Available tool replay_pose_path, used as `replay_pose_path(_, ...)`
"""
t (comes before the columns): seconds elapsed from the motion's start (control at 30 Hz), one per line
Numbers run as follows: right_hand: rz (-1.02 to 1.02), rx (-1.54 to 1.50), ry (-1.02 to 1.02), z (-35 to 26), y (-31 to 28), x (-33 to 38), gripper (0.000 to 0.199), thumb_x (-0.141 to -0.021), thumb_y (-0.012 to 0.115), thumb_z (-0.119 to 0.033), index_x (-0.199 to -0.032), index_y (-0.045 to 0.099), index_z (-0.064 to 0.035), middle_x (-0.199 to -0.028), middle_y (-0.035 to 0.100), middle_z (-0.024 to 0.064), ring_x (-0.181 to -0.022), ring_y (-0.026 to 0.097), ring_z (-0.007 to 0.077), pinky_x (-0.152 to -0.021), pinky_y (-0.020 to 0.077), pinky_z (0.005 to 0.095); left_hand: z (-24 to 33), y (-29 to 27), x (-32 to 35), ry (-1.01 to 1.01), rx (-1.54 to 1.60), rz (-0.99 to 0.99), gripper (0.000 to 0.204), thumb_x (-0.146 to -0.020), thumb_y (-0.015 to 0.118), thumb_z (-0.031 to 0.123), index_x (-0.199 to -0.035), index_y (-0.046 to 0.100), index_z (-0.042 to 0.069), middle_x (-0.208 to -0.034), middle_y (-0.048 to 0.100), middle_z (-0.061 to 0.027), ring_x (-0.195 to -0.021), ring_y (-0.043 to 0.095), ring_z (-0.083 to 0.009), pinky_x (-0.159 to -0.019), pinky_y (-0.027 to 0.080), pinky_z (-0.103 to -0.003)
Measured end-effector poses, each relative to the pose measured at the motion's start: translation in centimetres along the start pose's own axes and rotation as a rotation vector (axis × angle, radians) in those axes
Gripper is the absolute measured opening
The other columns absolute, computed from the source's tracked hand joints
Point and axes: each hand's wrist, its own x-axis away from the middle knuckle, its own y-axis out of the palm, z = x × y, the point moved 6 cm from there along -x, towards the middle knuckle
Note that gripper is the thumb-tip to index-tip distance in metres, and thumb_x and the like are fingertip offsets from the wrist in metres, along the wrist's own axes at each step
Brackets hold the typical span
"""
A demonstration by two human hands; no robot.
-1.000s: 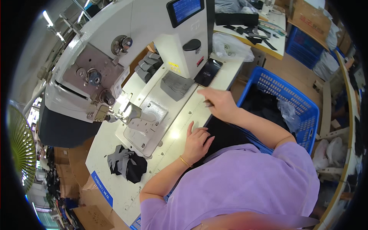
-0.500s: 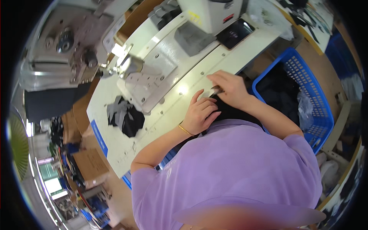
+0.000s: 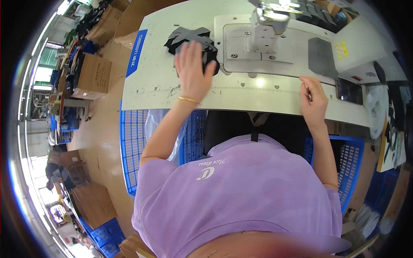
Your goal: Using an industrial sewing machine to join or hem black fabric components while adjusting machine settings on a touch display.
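Note:
My left hand (image 3: 192, 69), with a yellow bangle at the wrist, is stretched out flat over a loose pile of black and grey fabric pieces (image 3: 178, 38) on the left of the white sewing table (image 3: 163, 99). Its fingers cover part of the pile; whether they press on it I cannot tell. Near the table's front edge on the right, my right hand (image 3: 315, 101) is curled closed around a small dark tool with a metallic glint (image 3: 309, 95). Most of that tool is hidden in the fingers. Between the hands, farther back, stands the sewing machine's needle head (image 3: 269, 26) above its metal plate (image 3: 232, 41).
A grey fabric piece (image 3: 322, 56) lies right of the machine plate, with a dark phone (image 3: 349, 91) nearby. Blue plastic baskets stand below the table at left (image 3: 129, 150) and right (image 3: 355, 167). More dark pieces (image 3: 314, 15) are stacked behind the machine.
My view has swung and straightened. My hands, close together at the table edge before, are now apart: the left has reached to the fabric pile, the right stays near the edge with the small tool.

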Motion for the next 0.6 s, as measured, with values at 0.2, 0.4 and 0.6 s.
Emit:
replay_pose_path(0.2, -0.132, -0.056, -0.072, -2.7, 6.1, -0.1, 0.034, -0.074, 0.065, 0.010, -0.107, 0.063, 0.0004, -0.100, 0.064, 0.0095, -0.077, 0.066, 0.0188, -0.063, 0.0565, 0.0281, -6.0, 0.7, -1.0, -0.032, 0.057, -0.096, 0.050, -0.084, 0.065, 0.018, -0.129, 0.052, 0.000, -0.135, 0.051, -0.0140, -0.133, 0.041, -0.0298, -0.113, 0.025, -0.048)
replay_pose_path(0.4, -0.223, -0.149, -0.127, -5.1, 9.6, -0.5, 0.034, -0.071, 0.067, 0.010, -0.104, 0.063, 0.0004, -0.098, 0.064, 0.0079, -0.074, 0.067, 0.0176, -0.063, 0.0574, 0.0270, -5.5, 2.7, -2.8, 0.212, 0.066, -0.166, 0.036, -0.080, 0.061, 0.008, -0.115, 0.062, 0.001, -0.122, 0.060, -0.0102, -0.118, 0.054, -0.0278, -0.105, 0.039, -0.041)
replay_pose_path(0.6, -0.240, -0.132, -0.140, -5.1, 10.4, -0.4, 0.032, -0.071, 0.068, 0.010, -0.101, 0.063, -0.0007, -0.097, 0.064, 0.0065, -0.071, 0.068, 0.0179, -0.063, 0.0579, 0.0266, -6.3, 4.3, -3.2, 0.326, 0.012, -0.124, 0.025, -0.081, 0.059, 0.002, -0.105, 0.066, 0.004, -0.107, 0.067, -0.0047, -0.100, 0.063, -0.0261, -0.089, 0.049, -0.038)
